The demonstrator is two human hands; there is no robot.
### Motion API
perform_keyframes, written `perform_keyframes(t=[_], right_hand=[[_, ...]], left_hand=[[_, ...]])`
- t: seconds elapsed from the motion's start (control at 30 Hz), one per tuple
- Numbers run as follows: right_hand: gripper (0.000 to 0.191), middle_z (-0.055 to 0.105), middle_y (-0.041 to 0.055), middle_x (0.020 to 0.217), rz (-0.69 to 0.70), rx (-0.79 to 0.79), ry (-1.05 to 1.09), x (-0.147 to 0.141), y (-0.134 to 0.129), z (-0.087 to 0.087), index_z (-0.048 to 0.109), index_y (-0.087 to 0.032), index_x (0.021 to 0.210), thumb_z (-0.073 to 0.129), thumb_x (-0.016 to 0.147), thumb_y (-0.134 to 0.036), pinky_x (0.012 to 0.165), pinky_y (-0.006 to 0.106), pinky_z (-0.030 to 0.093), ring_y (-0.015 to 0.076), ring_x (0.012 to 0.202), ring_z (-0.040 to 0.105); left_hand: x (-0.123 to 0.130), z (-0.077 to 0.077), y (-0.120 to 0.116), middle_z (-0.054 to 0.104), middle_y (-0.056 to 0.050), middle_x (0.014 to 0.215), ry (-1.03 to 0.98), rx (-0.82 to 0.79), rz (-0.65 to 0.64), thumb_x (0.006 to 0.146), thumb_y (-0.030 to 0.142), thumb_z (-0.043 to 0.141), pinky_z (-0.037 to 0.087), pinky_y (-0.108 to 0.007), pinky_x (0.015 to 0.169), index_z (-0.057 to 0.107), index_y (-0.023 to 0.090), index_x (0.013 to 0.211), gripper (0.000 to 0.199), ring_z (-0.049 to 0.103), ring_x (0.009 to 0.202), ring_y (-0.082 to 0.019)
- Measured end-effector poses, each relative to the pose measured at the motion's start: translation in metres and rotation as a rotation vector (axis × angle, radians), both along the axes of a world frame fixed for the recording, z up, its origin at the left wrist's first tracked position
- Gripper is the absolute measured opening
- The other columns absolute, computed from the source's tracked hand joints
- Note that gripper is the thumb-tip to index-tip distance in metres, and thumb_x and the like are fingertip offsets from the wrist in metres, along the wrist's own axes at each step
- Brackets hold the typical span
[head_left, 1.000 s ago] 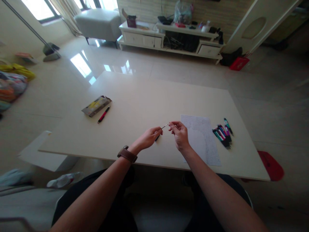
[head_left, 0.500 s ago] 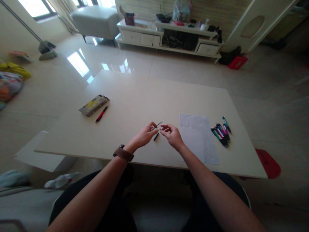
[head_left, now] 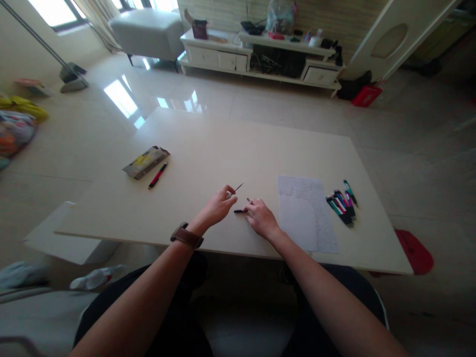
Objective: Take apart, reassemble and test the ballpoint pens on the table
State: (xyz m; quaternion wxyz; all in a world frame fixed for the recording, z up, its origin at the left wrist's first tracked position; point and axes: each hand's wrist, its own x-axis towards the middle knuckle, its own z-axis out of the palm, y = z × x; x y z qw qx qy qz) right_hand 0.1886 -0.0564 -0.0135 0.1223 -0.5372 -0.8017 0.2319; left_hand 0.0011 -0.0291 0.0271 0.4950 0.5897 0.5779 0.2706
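My left hand is above the white table, its fingers closed in a pinch on a thin dark pen refill whose tip points up and to the right. My right hand is down at the table surface, fingers curled onto one end of a black pen barrel lying sideways. A small greyish piece shows at the right hand's upper fingertips; its kind is too small to tell. Just right of that hand lies a sheet of lined paper with writing on it.
Several coloured pens lie in a bunch at the table's right side. On the left are a grey and yellow box and a red and black pen. The table's front edge runs close to my lap.
My hands have moved apart. The left went slightly left with the refill; the right came down onto the black pen barrel, which has turned from slanted to nearly level.
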Motion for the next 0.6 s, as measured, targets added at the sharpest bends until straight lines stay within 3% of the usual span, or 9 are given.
perform_keyframes(t=[0.17,0.47,0.6], right_hand=[[0.024,0.064,0.0082,0.113,0.008,0.026,-0.022,-0.002,-0.003,-0.002,0.069,-0.021,0.106,0.059,0.088,-0.01,0.096,0.033,0.044,0.0214,0.111,0.053],[0.03,0.067,0.0077,0.103,-0.025,-0.019,0.0,-0.006,-0.004,-0.005,0.072,-0.023,0.105,0.053,0.089,-0.007,0.093,0.032,0.044,0.0217,0.106,0.056],[0.031,0.066,0.0081,0.098,-0.099,-0.029,0.185,-0.007,0.004,-0.004,0.073,-0.018,0.106,0.053,0.087,-0.005,0.091,0.031,0.047,0.0191,0.096,0.059]], left_hand=[[0.0,-0.001,0.0,0.04,0.007,0.061,0.051,0.018,-0.015,0.086,0.033,0.051,0.026,-0.027,0.054,0.053,0.019,0.095,0.017,0.035,0.056,-0.011],[0.012,-0.008,-0.005,0.044,0.006,0.062,0.133,0.078,-0.069,0.086,0.031,0.05,0.027,-0.027,0.057,0.054,0.02,0.096,0.016,0.041,0.059,-0.012],[0.011,-0.001,-0.006,0.047,0.005,0.062,0.207,0.072,-0.095,0.088,0.032,0.049,0.027,-0.027,0.057,0.055,0.02,0.099,0.017,0.042,0.058,-0.013]])
